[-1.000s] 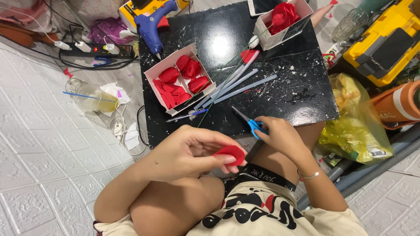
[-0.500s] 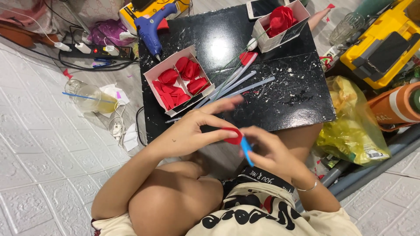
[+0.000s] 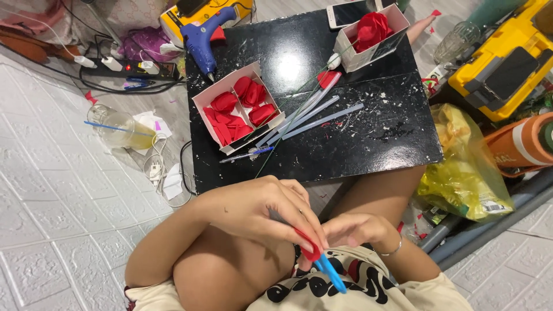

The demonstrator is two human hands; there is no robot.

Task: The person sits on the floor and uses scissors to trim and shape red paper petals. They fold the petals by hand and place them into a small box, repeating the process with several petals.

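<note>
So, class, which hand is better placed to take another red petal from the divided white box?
Probably the left hand: the white box lies on the black board's left side, straight ahead of it. The right hand would have to cross over. Its fingers pinch a red piece, though.

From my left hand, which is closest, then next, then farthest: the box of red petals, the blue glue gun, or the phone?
Measured from the left hand in the head view:
1. Box of red petals, just above the hand on the black board.
2. Blue glue gun, at the board's far left corner.
3. Phone, at the far edge, off to the right.
</note>
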